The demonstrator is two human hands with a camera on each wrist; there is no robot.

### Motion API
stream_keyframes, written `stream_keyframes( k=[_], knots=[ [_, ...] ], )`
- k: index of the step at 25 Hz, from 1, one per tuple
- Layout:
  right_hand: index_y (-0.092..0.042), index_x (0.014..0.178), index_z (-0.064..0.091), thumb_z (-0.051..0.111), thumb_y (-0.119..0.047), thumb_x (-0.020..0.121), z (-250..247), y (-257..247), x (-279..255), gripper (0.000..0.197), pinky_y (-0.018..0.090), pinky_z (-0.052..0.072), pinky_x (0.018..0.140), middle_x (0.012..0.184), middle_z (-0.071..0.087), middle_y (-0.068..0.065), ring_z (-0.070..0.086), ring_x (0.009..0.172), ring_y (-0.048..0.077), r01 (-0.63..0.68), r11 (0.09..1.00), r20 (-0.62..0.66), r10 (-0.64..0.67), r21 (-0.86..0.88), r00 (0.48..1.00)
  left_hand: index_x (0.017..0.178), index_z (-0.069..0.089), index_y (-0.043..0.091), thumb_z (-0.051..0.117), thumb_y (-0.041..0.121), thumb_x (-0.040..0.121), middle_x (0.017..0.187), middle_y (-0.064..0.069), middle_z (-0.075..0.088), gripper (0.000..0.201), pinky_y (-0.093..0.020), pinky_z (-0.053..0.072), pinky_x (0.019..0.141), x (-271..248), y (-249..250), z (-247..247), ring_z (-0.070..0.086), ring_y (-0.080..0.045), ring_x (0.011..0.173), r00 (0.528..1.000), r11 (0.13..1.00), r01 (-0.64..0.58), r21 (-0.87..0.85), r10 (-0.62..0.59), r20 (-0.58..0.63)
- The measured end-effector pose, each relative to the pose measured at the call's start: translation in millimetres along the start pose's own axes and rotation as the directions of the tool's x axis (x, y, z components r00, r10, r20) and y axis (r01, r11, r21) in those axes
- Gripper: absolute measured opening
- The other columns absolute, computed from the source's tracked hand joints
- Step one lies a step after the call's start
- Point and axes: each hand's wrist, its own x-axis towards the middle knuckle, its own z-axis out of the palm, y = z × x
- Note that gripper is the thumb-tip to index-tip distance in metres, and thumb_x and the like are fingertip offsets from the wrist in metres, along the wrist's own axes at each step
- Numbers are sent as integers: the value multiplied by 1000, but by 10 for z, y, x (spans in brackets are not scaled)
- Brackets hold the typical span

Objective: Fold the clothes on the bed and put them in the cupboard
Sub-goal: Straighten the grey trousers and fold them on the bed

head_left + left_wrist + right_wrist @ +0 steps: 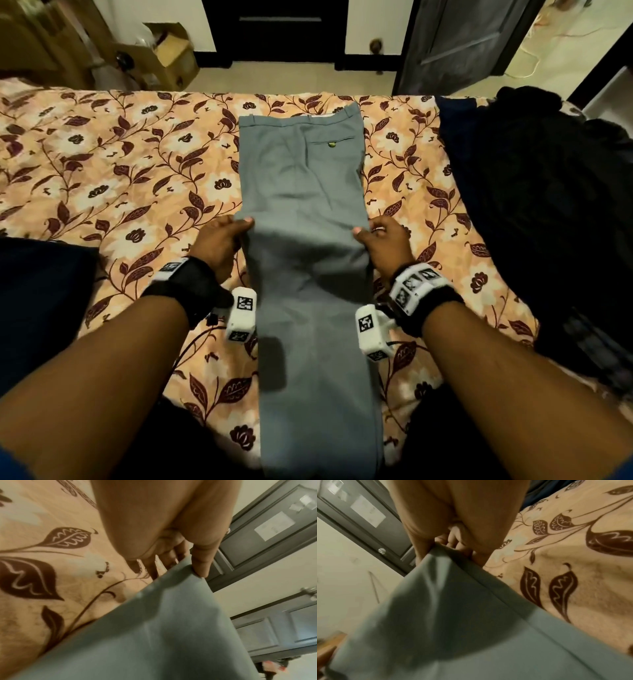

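Note:
Grey trousers [301,178] lie lengthwise on the floral bed cover [120,164], waistband at the far end, legs running toward me. My left hand [236,228] pinches the left edge of the trousers about midway, thumb on top. My right hand [368,231] pinches the right edge opposite it. The cloth between the hands is lifted slightly into a ridge. In the left wrist view the thumb [202,561] presses on the grey trousers [163,635] with fingers below. In the right wrist view the fingers [453,545] curl under the trousers' edge [445,608].
A heap of dark clothes [534,205] covers the bed's right side. More dark cloth [41,301] lies at the near left. Beyond the bed stand a cardboard box [171,51], a dark cabinet [281,31] and a grey door [459,41].

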Motion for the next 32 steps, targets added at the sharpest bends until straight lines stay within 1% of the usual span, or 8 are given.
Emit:
stream_keyframes(
  k=[6, 10, 12, 17, 20, 22, 27, 32],
  knots=[
    [-6, 91, 65, 65, -2, 85, -387, -35, -812, 7, 49, 53, 90, 99, 69, 16, 66, 95, 32, -349, 937, 221, 347, -34, 911, 135, 47, 9, 69, 11, 81, 116, -16, 69, 59, -48, 60, 66, -814, -225, -205, 71, -32, 95, 953, 957, 284, -51, -276, 125],
    [2, 84, 68, 59, -7, 88, -913, -331, -1753, 13, 44, 52, 81, 92, 70, 20, 66, 86, 33, -501, 851, 502, 507, -161, 701, 104, 74, 1, 74, 7, 71, 109, -23, 70, 34, -42, 61, 67, -1849, -306, -484, 70, -37, 95, 753, 825, 546, 145, -559, 346],
    [-2, 84, 70, 63, -27, 87, -1014, -316, -1680, 26, 43, 53, 79, 92, 71, 17, 67, 87, 32, -533, 822, 430, 563, -202, 705, 99, 77, 6, 83, 29, 70, 109, -23, 70, 38, -38, 59, 79, -1827, -283, -669, 69, -37, 99, 671, 720, 522, 458, -678, 301],
    [-6, 114, 58, 70, -36, 84, -609, 96, -531, 44, 31, 47, 66, 92, 63, 11, 56, 66, 20, -399, 907, 57, 409, -137, 911, 96, 61, 5, 71, 35, 83, 83, -13, 55, 34, -33, 47, 64, -787, -406, -508, 55, -25, 68, 951, 911, 308, 274, -288, -111],
    [-9, 141, 39, 79, -30, 74, -369, 305, 54, 81, 46, 53, 86, 129, 58, 15, 63, 101, 32, -332, 938, -3, 333, -105, 943, 97, 66, 1, 81, 30, 74, 92, -18, 70, 41, -49, 57, 74, -149, -545, -391, 68, -34, 77, 946, 944, 288, 161, -255, -202],
    [-4, 130, 54, 77, -18, 77, -222, 253, 134, 59, 45, 53, 88, 120, 64, 15, 65, 99, 34, -296, 951, 63, 302, -93, 951, 101, 69, 2, 81, 22, 74, 101, -21, 71, 35, -53, 58, 77, -15, -547, -379, 70, -37, 82, 948, 949, 281, 142, -251, -199],
    [-1, 123, 58, 55, 8, 87, -317, -134, -504, 37, 41, 56, 87, 108, 69, 17, 65, 102, 35, -310, 925, 354, 221, 218, 909, 102, 63, 1, 80, 16, 64, 108, -22, 65, 44, -41, 56, 83, -662, -196, -357, 67, -32, 88, 940, 957, 271, -101, -241, 240],
    [-9, 128, 52, 52, 6, 86, -757, -710, -925, 44, 45, 53, 91, 117, 66, 17, 64, 108, 34, -230, 966, 606, 112, 120, 788, 124, 54, 27, 78, -4, 62, 111, -6, 71, 74, -38, 61, 69, -1089, 333, -396, 71, -26, 97, 932, 1000, 7, 9, -9, 361]
  ],
)
